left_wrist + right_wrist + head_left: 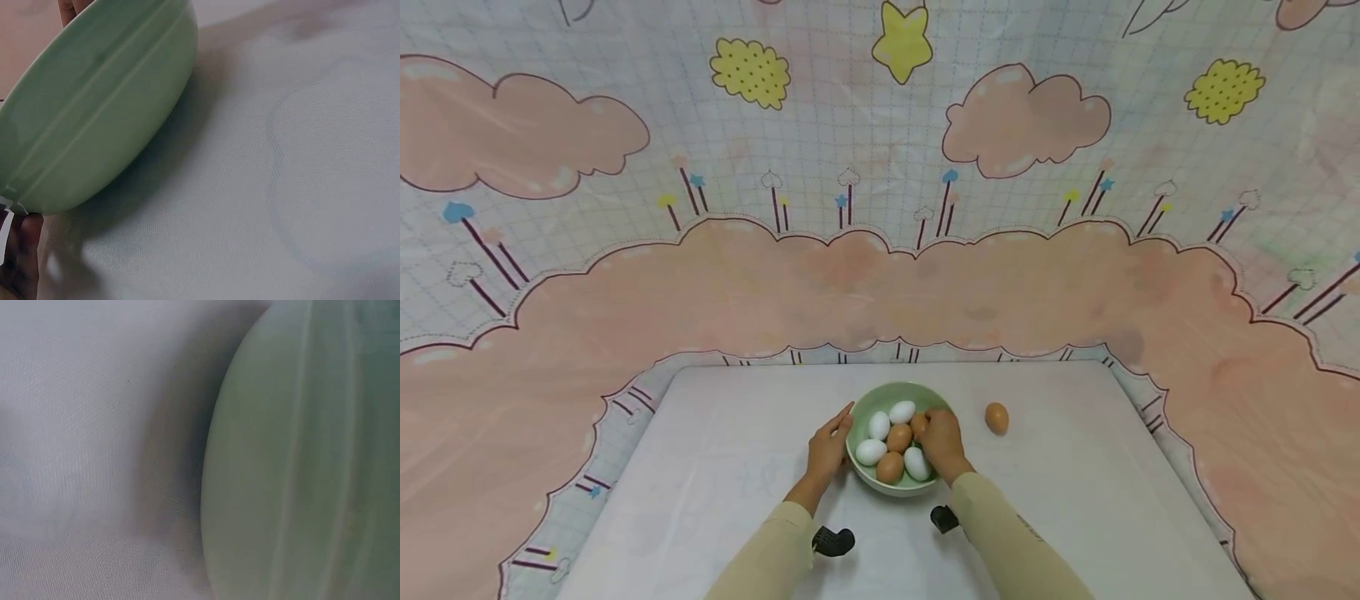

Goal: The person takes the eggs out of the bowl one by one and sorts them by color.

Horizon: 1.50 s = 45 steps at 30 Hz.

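A pale green bowl [901,489] holding several white eggs [871,452] and brown eggs [891,468] stands on the white table. My left hand [827,452] grips the bowl's left side; in the left wrist view its fingers [25,250] touch the bowl [100,119] low down, with more of the hand at the top. Over the bowl's right rim reaches my right hand [943,442], its curled fingers pinching a brown egg [920,424] among the others. In the right wrist view only the bowl's outer wall [269,462] shows; the hand is out of sight there.
A single brown egg [997,418] lies on the table [737,467] to the right of the bowl. Black wrist devices [833,542] jut out by both sleeves. Behind the table hangs a patterned cloth [880,292] with clouds and stars.
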Each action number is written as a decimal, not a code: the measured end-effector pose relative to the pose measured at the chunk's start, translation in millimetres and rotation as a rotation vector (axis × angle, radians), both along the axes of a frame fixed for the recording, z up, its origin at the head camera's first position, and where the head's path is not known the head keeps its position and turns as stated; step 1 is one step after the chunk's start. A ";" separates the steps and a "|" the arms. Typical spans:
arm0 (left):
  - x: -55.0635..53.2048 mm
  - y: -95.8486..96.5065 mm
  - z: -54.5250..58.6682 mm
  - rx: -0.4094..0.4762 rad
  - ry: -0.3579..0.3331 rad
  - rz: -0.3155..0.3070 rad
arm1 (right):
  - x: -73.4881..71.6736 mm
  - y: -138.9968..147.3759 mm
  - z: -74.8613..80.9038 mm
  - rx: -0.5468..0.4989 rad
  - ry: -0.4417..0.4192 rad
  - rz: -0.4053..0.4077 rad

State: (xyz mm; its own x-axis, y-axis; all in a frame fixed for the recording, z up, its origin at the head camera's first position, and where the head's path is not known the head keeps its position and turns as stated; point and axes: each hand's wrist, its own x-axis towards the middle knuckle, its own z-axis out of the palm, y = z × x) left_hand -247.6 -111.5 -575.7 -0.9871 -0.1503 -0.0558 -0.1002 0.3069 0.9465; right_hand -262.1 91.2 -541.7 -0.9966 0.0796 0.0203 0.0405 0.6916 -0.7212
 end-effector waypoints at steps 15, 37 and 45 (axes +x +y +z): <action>-4.9 1.6 0.0 0.000 -0.043 0.003 | 1.2 6.9 1.4 -0.050 0.035 0.028; -6.8 -1.0 1.5 -0.037 -0.027 0.010 | 13.9 53.7 36.7 -0.699 -0.256 0.066; -1.9 -2.0 -0.7 -0.031 -0.035 -0.009 | 16.8 94.0 39.4 -0.767 -0.214 0.039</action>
State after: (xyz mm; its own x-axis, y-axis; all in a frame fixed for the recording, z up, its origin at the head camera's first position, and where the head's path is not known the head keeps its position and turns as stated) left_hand -249.5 -113.5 -576.3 -0.9859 -0.1440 -0.0856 -0.1301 0.3368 0.9325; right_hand -245.3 185.2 -502.3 -0.9751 -0.0412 -0.2178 0.2176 0.0091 -0.9760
